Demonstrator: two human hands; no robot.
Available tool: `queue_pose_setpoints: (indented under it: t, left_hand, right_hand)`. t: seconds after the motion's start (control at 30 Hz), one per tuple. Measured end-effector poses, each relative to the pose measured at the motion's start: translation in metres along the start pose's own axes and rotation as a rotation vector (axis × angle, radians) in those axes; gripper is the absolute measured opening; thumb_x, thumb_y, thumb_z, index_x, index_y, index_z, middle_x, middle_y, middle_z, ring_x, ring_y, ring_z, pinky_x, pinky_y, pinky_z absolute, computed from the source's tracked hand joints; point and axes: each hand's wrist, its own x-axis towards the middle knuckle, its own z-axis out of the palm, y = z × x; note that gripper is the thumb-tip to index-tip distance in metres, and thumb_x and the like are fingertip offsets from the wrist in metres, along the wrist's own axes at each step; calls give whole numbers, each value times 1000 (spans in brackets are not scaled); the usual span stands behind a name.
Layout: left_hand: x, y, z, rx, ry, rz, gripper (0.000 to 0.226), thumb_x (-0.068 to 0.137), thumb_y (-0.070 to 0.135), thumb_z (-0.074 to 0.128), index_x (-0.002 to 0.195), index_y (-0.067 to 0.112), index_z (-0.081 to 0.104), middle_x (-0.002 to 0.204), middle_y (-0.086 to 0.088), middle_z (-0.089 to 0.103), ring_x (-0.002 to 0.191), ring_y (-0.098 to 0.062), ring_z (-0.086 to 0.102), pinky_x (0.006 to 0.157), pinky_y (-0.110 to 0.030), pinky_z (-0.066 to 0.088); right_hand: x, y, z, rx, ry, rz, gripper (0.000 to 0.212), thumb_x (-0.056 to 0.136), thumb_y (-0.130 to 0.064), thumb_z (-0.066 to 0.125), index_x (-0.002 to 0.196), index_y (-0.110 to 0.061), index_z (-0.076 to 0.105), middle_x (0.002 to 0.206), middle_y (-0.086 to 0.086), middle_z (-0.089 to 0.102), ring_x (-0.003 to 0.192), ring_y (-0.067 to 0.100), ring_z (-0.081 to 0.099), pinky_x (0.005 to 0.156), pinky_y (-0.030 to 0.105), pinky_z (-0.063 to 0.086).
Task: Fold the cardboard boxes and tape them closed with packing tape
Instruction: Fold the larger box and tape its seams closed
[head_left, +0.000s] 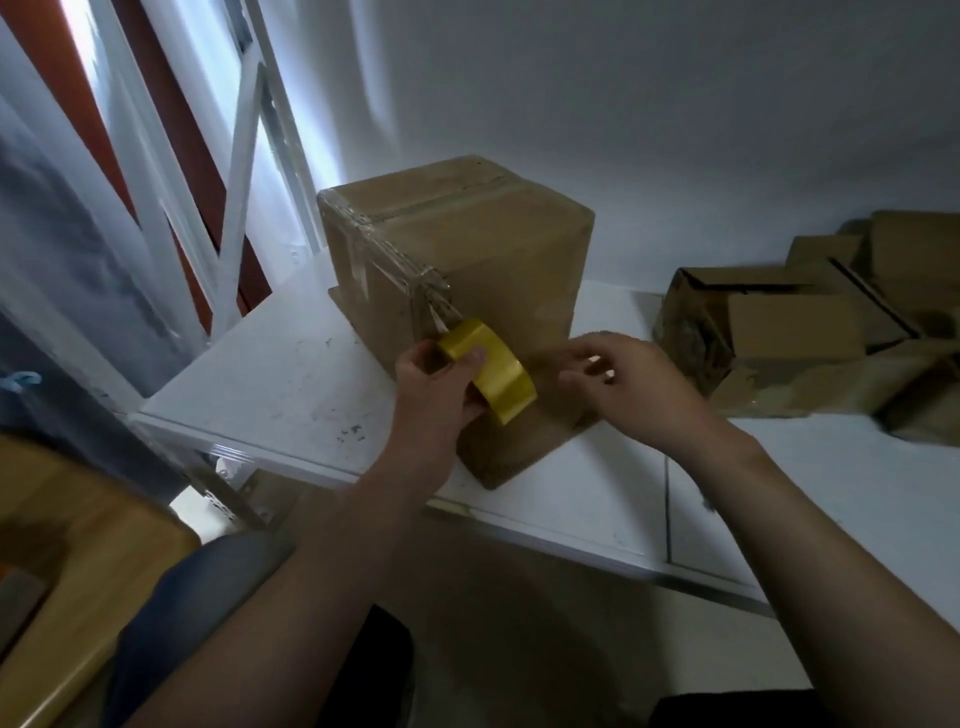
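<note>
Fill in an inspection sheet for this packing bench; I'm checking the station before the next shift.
Surface: white table, scuffed, with dark specks.
Job's things: cardboard box upright on the table, clear tape along its top seam and down its near corner; yellow tape roll, with a strip stretched from it to the box.
Clutter: pile of cardboard boxes at the table's right.
Hands: left hand grips the tape roll; right hand open, fingers spread by the box's lower front, contact unclear.
Cables: nothing seen.
Surroundings: white metal frame at left, white wall behind, wooden surface lower left.
</note>
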Motion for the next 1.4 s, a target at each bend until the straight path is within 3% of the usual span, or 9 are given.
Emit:
queue_pose_setpoints:
  t: [0.07,0.17,0.33,0.47,0.57,0.83,1.03,1.2,1.4]
  left_hand:
    - [4,-2,3,6,41,-2,59,90,25,76,141,21,47,132,-4,62,115,-27,66,83,-43,63]
    - [9,-2,7,13,110,-2,62,87,30,79,140,22,48,132,-5,62,113,-27,66,70,-35,63]
    - [10,0,12,14,159,4,59,88,28,79,137,16,50,130,-9,62,110,-26,66,62,-30,61]
    - [9,0,14,33,182,8,59,88,27,79,137,13,50,131,-10,61,110,-26,66,61,-29,61]
    - [7,2,14,25,183,5,58,91,26,76,139,11,49,132,-11,60,110,-26,64,55,-26,59]
    - [3,6,9,-40,181,-10,54,93,26,74,140,16,49,130,-8,61,111,-24,64,55,-28,58]
    - [-3,5,8,-25,160,53,45,93,32,73,135,26,60,129,0,62,112,-21,63,67,-33,58]
    - [-6,7,1,-62,90,19,44,93,28,73,135,21,59,122,-2,65,103,-19,66,64,-28,61]
    - [-7,10,-5,-135,36,-68,33,89,26,78,120,26,65,121,-8,68,105,-28,70,64,-31,61]
  right_hand:
    - [-14,32,-14,-178,-21,66,21,96,-25,66,115,-20,73,117,0,70,106,20,65,93,38,53]
    - [-37,78,-31,-372,-143,247,25,98,-20,64,122,-16,73,129,6,68,116,25,64,93,29,48]
    - [-59,128,-42,-352,-225,522,44,96,-29,68,137,-15,61,146,12,52,124,27,58,91,28,43]
    - [-65,141,-32,-357,-299,592,24,88,-29,75,108,-19,68,131,13,58,113,28,59,87,32,46]
    - [-64,142,-29,-276,-305,597,38,87,-22,74,123,-18,65,129,7,60,111,25,59,78,28,46]
    - [-49,83,-30,126,-138,333,18,89,-26,77,102,-23,64,70,-6,69,63,12,59,61,23,43]
    - [-14,-10,-22,282,13,43,19,87,-31,78,96,-27,62,86,2,68,70,13,62,63,33,49]
    - [30,-72,-15,112,15,-210,12,92,-30,73,93,-40,66,84,-21,65,71,1,56,64,16,42]
    - [62,-101,2,-345,-1,-454,15,94,-37,67,107,-43,71,92,-22,68,76,-5,55,63,19,37]
